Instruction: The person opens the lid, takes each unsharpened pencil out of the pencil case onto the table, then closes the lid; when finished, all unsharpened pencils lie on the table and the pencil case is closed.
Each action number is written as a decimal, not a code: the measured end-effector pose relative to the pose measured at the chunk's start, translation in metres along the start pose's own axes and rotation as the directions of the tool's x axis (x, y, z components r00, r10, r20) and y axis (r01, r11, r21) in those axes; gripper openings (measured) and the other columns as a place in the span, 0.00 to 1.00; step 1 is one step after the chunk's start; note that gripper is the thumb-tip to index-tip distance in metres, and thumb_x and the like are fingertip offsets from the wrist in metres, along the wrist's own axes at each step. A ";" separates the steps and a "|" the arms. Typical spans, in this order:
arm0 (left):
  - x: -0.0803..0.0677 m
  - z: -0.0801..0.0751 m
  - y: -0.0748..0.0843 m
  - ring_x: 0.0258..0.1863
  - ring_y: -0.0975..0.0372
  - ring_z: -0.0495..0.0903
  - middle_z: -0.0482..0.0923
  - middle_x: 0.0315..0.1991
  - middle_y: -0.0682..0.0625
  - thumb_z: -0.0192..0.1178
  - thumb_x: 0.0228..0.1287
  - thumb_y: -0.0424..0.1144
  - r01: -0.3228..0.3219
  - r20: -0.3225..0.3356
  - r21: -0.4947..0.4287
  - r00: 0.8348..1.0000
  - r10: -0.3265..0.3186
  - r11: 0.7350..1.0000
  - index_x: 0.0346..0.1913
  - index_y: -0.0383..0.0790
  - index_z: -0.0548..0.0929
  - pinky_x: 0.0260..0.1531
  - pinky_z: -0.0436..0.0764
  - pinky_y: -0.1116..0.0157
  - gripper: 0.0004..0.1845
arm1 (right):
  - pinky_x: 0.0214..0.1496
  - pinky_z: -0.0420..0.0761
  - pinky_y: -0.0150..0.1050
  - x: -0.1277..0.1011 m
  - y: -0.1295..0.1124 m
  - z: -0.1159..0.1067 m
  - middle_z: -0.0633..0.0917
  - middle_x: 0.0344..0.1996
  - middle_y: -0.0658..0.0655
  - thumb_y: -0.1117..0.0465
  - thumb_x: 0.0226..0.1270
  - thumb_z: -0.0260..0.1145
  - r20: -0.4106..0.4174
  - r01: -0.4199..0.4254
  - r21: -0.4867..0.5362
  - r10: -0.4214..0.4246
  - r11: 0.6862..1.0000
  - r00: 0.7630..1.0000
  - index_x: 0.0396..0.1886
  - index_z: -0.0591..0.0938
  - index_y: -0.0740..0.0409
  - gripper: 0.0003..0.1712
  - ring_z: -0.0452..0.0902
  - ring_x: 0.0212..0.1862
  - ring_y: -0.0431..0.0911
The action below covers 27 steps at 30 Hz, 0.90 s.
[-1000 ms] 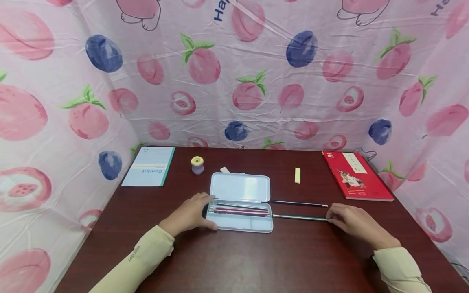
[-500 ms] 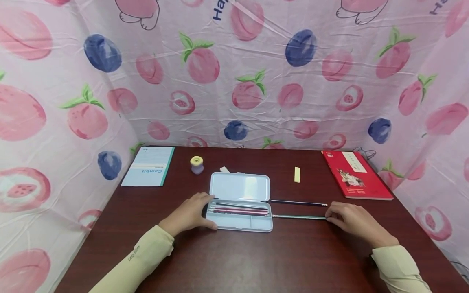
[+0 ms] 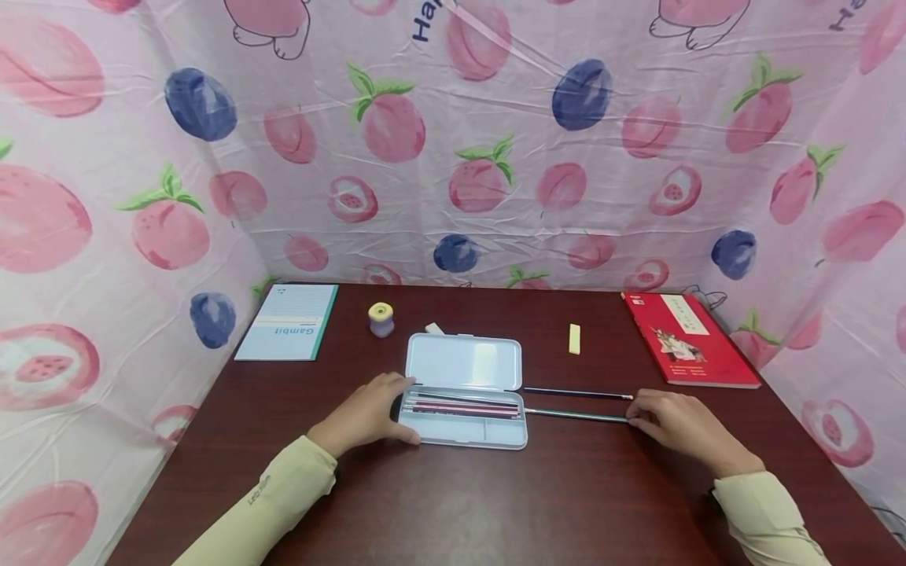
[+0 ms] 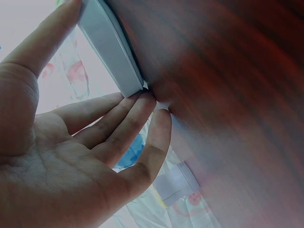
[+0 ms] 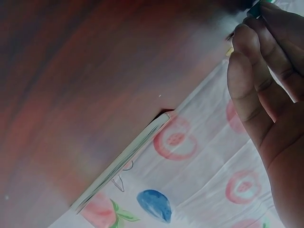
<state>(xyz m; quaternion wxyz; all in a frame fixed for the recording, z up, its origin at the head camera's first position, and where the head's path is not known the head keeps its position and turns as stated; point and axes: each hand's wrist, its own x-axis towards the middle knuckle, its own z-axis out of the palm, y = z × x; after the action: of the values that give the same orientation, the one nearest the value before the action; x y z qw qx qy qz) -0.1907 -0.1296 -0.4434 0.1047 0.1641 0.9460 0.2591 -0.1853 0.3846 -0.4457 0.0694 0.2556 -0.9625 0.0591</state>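
A pale blue pencil case (image 3: 453, 430) lies with its lid (image 3: 460, 362) raised back, and several pencils (image 3: 460, 406) lie lengthwise in its long compartment. My left hand (image 3: 364, 413) holds the case's left end, thumb at the front edge and fingers toward the hinge side. The left wrist view shows those fingertips at the corner of the case (image 4: 107, 47). My right hand (image 3: 683, 428) pinches the right end of a green pencil (image 3: 576, 414), whose eraser end points left, right at the case's right edge. Behind it lies a dark blue pencil (image 3: 576, 392), parallel on the table.
Behind the case, a white block (image 3: 433, 328) is partly hidden by the lid. A yellow and purple pot-shaped thing (image 3: 381, 320) and a light blue notebook (image 3: 289, 322) are at left. At right lie a pale yellow strip (image 3: 574, 339) and a red book (image 3: 690, 339).
My right hand has moved slightly left and away from me, bringing the green pencil's eraser end up to the case's right edge. My left hand and the case have stayed put.
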 end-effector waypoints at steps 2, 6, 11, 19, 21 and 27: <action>0.000 0.000 0.000 0.68 0.51 0.75 0.76 0.72 0.42 0.85 0.50 0.56 -0.001 0.000 -0.001 1.000 0.001 1.000 0.77 0.40 0.73 0.74 0.75 0.46 0.53 | 0.35 0.84 0.34 0.001 0.000 0.000 0.85 0.30 0.37 0.61 0.54 0.85 0.002 -0.002 -0.001 0.002 1.000 1.000 0.32 0.89 0.42 0.12 0.74 0.30 0.28; 0.000 0.000 0.000 0.68 0.51 0.75 0.76 0.72 0.42 0.85 0.50 0.56 0.001 0.001 0.000 1.000 -0.001 1.000 0.77 0.40 0.73 0.74 0.76 0.46 0.53 | 0.35 0.84 0.34 0.003 0.000 -0.001 0.85 0.30 0.38 0.61 0.54 0.85 0.008 -0.008 -0.007 0.008 1.000 1.000 0.33 0.90 0.43 0.12 0.74 0.30 0.28; 0.000 0.001 0.000 0.67 0.51 0.75 0.76 0.72 0.43 0.85 0.50 0.56 -0.001 -0.003 0.000 1.000 0.001 1.000 0.77 0.41 0.73 0.73 0.76 0.46 0.53 | 0.35 0.84 0.35 0.003 -0.001 -0.002 0.85 0.31 0.39 0.61 0.55 0.84 0.023 -0.018 -0.008 0.018 1.000 1.000 0.34 0.91 0.44 0.10 0.75 0.30 0.29; -0.001 0.001 0.001 0.65 0.51 0.76 0.76 0.71 0.42 0.85 0.50 0.55 -0.004 -0.008 0.000 1.000 0.004 1.000 0.77 0.41 0.73 0.72 0.77 0.46 0.53 | 0.36 0.86 0.36 0.003 -0.009 -0.005 0.86 0.31 0.39 0.60 0.53 0.86 -0.015 -0.003 -0.002 0.003 1.000 1.000 0.36 0.93 0.47 0.11 0.79 0.31 0.30; -0.001 0.000 0.001 0.66 0.51 0.76 0.76 0.72 0.42 0.85 0.50 0.55 -0.001 -0.008 -0.002 1.000 0.001 1.000 0.77 0.41 0.73 0.73 0.77 0.46 0.53 | 0.36 0.86 0.36 0.004 -0.013 -0.005 0.85 0.30 0.39 0.60 0.52 0.86 -0.042 0.017 -0.008 -0.017 1.000 0.999 0.36 0.93 0.47 0.12 0.79 0.30 0.30; -0.001 0.000 0.001 0.65 0.52 0.76 0.76 0.71 0.43 0.85 0.50 0.55 0.002 -0.006 0.003 1.000 -0.002 1.000 0.77 0.41 0.73 0.72 0.77 0.46 0.53 | 0.36 0.88 0.38 0.015 -0.032 -0.002 0.87 0.30 0.40 0.61 0.51 0.87 -0.143 0.075 -0.027 -0.078 0.997 0.987 0.37 0.93 0.49 0.13 0.82 0.31 0.33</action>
<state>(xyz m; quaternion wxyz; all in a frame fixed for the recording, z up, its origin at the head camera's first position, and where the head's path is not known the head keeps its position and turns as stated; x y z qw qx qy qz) -0.1893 -0.1290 -0.4429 0.1020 0.1625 0.9468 0.2582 -0.1819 0.3500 -0.4383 0.1434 0.2865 -0.9451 0.0642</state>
